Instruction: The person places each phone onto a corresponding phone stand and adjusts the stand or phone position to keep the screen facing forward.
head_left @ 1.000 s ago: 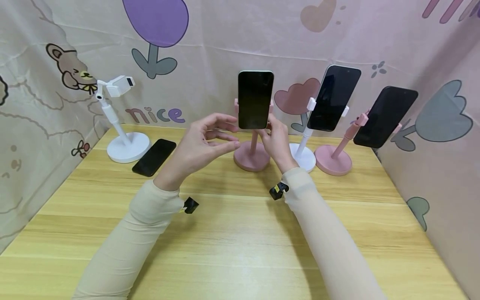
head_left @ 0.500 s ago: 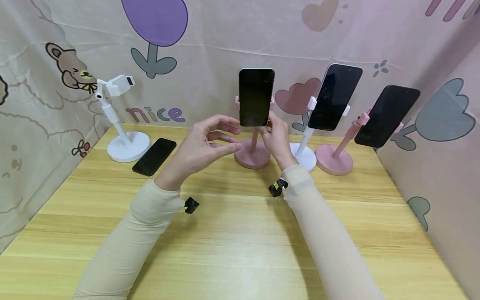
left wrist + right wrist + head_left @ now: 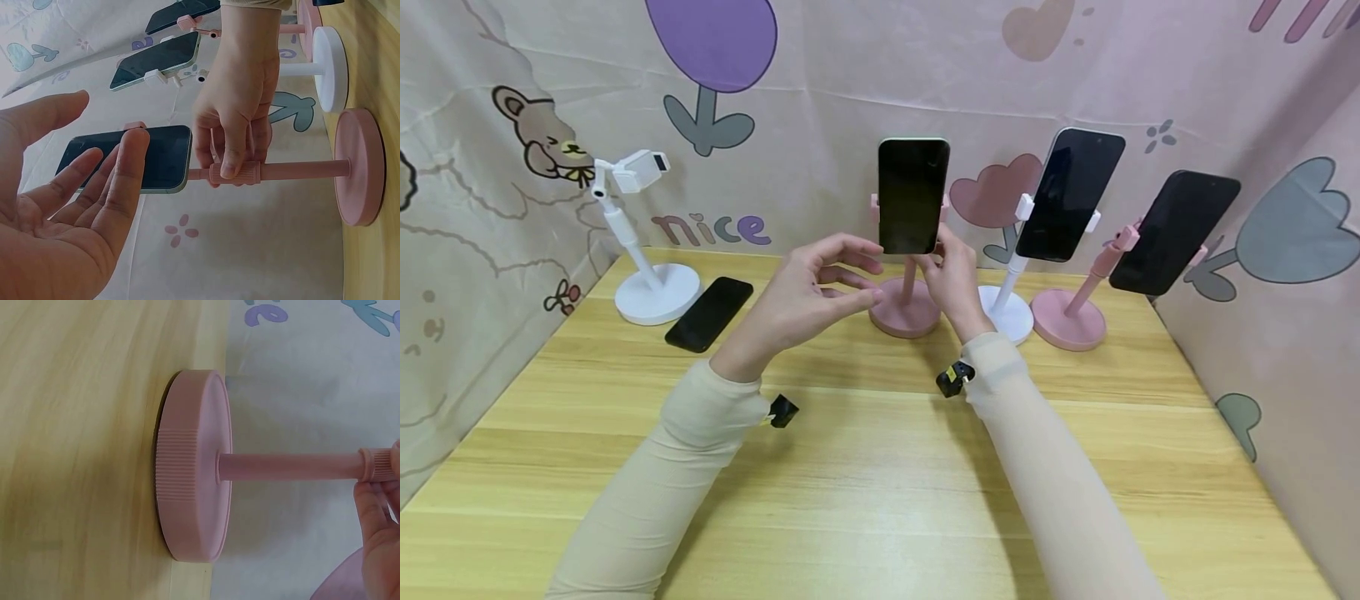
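Observation:
A pink phone stand (image 3: 904, 317) stands upright on the table, its clamp holding a black-screened phone (image 3: 913, 196). Below the phone, my right hand (image 3: 957, 279) pinches the ribbed collar (image 3: 377, 464) of the stand's pole between thumb and fingers. The left wrist view shows that grip from the side, thumb across the collar (image 3: 251, 173). My left hand (image 3: 808, 287) hovers at the phone's lower left with fingers spread and loosely bent, holding nothing. Its fingers (image 3: 125, 187) overlap the phone in the left wrist view; I cannot tell whether they touch it.
To the right, a white stand (image 3: 1009, 317) and another pink stand (image 3: 1067, 321) each hold a tilted phone. At left, a white stand (image 3: 658, 296) carries no phone, and a black phone (image 3: 709, 315) lies beside its base. A printed cloth (image 3: 842, 67) hangs behind the table.
Very little differs. My left hand has sunk slightly and edged to the right; the right hand keeps its grip on the stand's collar.

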Tool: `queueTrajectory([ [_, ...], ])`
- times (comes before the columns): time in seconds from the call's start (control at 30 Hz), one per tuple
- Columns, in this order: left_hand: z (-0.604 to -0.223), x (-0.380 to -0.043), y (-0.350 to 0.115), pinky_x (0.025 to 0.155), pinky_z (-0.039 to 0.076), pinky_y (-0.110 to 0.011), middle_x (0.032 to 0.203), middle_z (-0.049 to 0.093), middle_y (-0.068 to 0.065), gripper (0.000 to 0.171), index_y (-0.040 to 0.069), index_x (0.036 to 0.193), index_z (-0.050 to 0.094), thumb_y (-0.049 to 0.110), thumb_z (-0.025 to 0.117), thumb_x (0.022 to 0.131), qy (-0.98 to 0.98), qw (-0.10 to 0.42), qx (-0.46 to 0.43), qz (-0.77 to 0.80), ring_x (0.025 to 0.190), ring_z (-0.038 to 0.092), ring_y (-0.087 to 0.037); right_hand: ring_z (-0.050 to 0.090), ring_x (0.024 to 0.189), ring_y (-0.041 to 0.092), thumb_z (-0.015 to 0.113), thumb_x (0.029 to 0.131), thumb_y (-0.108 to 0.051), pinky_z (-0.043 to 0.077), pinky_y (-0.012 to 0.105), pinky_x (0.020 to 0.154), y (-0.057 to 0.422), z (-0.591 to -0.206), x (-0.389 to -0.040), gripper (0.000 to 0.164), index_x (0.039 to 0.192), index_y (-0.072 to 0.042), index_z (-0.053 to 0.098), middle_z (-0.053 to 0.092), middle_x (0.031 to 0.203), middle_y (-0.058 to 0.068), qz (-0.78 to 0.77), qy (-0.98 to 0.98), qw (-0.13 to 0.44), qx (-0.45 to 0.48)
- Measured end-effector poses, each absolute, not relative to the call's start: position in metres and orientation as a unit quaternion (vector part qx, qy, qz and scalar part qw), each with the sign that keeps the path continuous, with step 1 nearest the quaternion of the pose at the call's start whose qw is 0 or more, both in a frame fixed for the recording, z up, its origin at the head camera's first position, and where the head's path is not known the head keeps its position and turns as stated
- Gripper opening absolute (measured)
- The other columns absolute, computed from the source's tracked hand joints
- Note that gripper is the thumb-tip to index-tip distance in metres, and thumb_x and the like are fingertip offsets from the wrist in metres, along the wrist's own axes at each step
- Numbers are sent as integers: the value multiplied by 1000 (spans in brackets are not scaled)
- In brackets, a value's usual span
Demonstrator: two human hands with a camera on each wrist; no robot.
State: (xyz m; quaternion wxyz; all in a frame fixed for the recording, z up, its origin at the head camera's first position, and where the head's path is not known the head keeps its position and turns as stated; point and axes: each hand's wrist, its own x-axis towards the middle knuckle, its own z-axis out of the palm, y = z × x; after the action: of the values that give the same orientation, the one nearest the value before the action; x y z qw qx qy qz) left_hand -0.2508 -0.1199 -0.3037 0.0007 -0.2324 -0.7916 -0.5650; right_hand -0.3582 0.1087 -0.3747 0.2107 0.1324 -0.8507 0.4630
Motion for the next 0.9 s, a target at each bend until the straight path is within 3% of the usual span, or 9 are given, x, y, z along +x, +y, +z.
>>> queueTrajectory([
  [0.4,-307,-251,-120,93,64,-39,127,74,-6,42,17,137,68,15,81,97,-804,-3,-236,-546,110,75,-21,73,125,32,72,104,-15,62,45,104,106,-378,-355,23,125,-7,67,74,123,16,481,-843,206,127],
  [0.63,-308,-257,-132,92,64,-36,129,73,-8,38,16,136,69,18,79,99,-811,-1,-224,-540,112,74,-23,73,115,30,77,102,-21,63,44,100,112,-378,-347,35,131,-8,64,69,116,14,498,-834,207,118],
  [0.9,-316,-264,-152,85,64,-30,126,73,-9,36,14,136,68,18,76,101,-822,10,-204,-531,110,74,-23,66,93,18,77,101,-21,57,24,79,115,-383,-342,26,115,-5,62,67,101,10,497,-831,216,122],
])
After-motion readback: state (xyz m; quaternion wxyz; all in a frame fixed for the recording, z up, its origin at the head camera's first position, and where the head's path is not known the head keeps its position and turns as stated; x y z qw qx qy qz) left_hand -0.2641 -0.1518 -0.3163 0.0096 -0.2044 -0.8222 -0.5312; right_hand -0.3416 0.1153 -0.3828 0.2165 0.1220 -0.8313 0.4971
